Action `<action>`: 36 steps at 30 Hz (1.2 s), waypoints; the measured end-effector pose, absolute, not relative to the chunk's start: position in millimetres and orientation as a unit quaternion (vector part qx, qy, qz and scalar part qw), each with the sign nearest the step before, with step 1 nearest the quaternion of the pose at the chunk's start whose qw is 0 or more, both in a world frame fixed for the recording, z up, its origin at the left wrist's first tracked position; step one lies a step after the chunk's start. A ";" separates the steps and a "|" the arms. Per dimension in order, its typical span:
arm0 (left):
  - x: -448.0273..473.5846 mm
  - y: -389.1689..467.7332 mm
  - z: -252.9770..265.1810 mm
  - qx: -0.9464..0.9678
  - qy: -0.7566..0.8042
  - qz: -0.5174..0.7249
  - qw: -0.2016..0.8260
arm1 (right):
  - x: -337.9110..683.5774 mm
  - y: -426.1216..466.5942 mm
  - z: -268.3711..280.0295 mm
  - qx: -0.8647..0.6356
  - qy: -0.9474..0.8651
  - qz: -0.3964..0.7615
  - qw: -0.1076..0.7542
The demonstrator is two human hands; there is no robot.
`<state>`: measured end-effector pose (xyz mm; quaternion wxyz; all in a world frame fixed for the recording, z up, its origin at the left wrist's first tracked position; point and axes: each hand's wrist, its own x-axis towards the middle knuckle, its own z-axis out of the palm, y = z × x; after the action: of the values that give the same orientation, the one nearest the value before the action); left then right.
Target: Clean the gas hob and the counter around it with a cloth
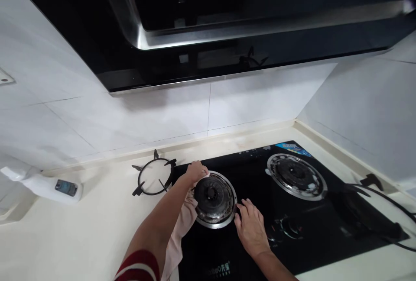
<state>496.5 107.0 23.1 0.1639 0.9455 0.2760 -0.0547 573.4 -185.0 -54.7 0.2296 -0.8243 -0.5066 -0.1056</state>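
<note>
A pale pink cloth (pixel 183 224) is bunched under my left hand (pixel 196 172), whose fingers are closed on it at the upper left edge of the left burner (pixel 212 198). The cloth trails down along my forearm over the cooktop's left edge. My right hand (pixel 250 228) lies with fingers stretched out on the black glass cooktop (pixel 211 250), its fingertips at the burner's right rim. Nothing shows in that hand. The burner has a stained metal ring and a dark round cap.
A pan support (pixel 154 176) lies on the counter left of the cooktop. The right burner (pixel 297 176) has whitish foam spots. Another black pan support (pixel 372 181) is at the far right. A white spray bottle (pixel 53 188) lies left; a range hood (pixel 227 64) hangs above.
</note>
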 end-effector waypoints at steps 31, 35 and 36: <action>442.0 67.0 33.5 0.921 0.381 0.043 0.063 | 574.3 -187.8 -54.7 -0.816 -0.505 -0.089 0.265; 414.5 42.5 35.1 0.916 0.396 0.059 0.040 | 573.6 -186.8 -54.3 -0.818 -0.500 -0.090 0.269; 407.7 36.2 34.7 0.915 0.397 0.059 0.036 | 573.4 -186.5 -53.9 -0.818 -0.499 -0.090 0.270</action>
<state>407.7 36.2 34.7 0.0357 0.9151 0.3973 0.0592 573.4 -186.5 -53.9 0.2699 -0.8183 -0.4995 -0.0901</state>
